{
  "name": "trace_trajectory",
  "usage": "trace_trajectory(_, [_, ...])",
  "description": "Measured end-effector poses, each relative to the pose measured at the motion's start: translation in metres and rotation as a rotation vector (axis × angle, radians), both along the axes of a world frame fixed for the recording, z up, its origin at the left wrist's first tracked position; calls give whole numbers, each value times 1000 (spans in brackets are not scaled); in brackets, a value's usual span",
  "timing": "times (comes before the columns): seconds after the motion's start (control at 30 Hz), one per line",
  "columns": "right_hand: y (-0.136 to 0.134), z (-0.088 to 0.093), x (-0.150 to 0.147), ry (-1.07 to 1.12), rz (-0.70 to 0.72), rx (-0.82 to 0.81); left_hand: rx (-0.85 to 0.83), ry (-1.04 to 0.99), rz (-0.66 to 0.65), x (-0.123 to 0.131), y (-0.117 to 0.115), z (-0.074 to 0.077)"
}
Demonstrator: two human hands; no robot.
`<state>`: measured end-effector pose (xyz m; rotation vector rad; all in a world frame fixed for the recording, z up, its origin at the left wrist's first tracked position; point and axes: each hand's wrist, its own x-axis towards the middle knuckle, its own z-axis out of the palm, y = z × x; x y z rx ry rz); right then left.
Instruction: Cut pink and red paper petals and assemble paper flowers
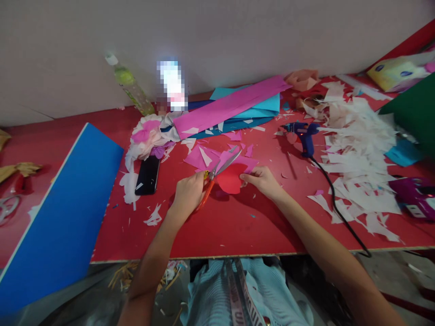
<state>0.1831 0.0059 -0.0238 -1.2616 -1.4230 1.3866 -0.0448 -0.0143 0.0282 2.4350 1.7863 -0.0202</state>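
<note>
My left hand point(189, 192) is closed round the orange handles of a pair of scissors point(217, 174), whose blades point up and right with their jaws apart. The blades meet the edge of a rounded red paper piece point(231, 179). My right hand point(263, 180) pinches the right side of that red paper just above the red table point(238, 226). Pink paper scraps point(204, 158) lie right behind the scissors.
A black phone point(148, 174) lies left of my left hand, beside a paper flower point(149, 136). A blue board point(64, 217) leans at the left. Pink and teal paper rolls point(238, 106) lie behind. A blue glue gun point(304, 133), its black cord and white paper scraps point(360, 154) fill the right.
</note>
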Motion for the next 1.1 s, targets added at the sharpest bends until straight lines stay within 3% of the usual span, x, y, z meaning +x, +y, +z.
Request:
trace_trajectory(0.2, [2, 2, 0, -5, -8, -9, 40, 15, -16, -5, 0, -4])
trace_trajectory(0.47, [4, -1, 6, 19, -45, -4, 82, -196, -27, -18, 2, -4])
trace_trajectory(1.1, [1, 6, 7, 4, 44, 54, -37, -70, -50, -10, -3, 11])
